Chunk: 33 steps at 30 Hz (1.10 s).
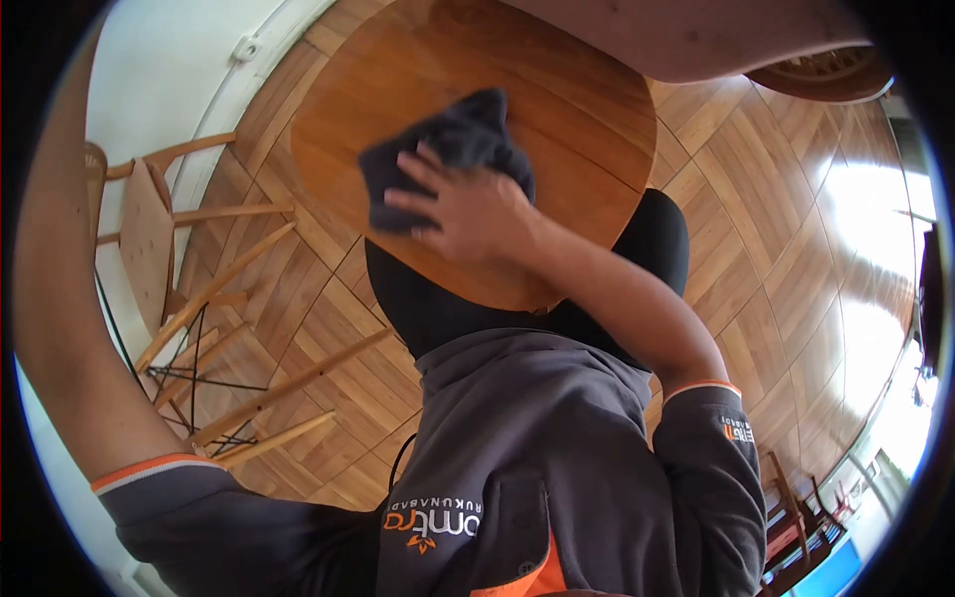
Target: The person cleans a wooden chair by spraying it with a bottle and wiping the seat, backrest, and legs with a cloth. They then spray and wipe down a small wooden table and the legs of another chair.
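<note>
My right hand [473, 209] presses a dark grey cloth [453, 134] against a rounded wooden top [577, 119]. Its fingers spread over the cloth's left part, with some fabric bunched above them and beyond the knuckles. Motion blurs the hand and cloth a little. Beneath the near edge of the wooden top, my legs in black trousers show on both sides. My left arm stretches up along the left edge of the picture, and its hand lies outside the view.
On the left, a wooden chair [149, 239] with slim legs and black wire bracing lies near the white wall [169, 60]. A pinkish rounded surface [696, 35] hangs over the upper right. Wood-patterned tiles [736, 209] cover the floor. Reddish-brown furniture [796, 527] stands at lower right.
</note>
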Tool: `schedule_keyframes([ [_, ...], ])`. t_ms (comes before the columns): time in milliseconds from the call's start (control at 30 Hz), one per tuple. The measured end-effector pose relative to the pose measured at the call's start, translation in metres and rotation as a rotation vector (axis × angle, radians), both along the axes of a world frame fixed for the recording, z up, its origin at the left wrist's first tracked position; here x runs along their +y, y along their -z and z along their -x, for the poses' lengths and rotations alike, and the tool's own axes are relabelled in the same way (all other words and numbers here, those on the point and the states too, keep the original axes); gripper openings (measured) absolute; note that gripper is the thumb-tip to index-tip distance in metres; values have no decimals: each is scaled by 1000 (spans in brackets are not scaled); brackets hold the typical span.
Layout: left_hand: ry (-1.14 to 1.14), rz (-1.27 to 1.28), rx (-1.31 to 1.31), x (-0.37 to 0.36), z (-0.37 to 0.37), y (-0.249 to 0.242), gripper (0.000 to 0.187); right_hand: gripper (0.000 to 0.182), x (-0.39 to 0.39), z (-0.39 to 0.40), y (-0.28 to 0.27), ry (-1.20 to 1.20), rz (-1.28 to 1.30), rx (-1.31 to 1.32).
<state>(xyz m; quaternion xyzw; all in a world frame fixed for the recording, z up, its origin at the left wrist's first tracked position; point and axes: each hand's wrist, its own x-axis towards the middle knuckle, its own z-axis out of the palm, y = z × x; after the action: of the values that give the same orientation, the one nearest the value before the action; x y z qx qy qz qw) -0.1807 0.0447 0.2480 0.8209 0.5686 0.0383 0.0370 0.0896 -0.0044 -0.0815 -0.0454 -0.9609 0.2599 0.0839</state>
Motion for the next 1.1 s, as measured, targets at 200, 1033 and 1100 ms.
schedule_keyframes([
  [200, 96, -49, 85, 38, 1, -22, 25, 47, -12, -116, -44, 129, 140, -90],
  [1033, -490, -325, -786, -173, -42, -49, 48, 49, 147, -212, -26, 1127, 1422, 1395],
  [1100, -465, -347, -812, -189, -46, -39, 48, 50, 145, -210, -37, 1052, 1374, 1447],
])
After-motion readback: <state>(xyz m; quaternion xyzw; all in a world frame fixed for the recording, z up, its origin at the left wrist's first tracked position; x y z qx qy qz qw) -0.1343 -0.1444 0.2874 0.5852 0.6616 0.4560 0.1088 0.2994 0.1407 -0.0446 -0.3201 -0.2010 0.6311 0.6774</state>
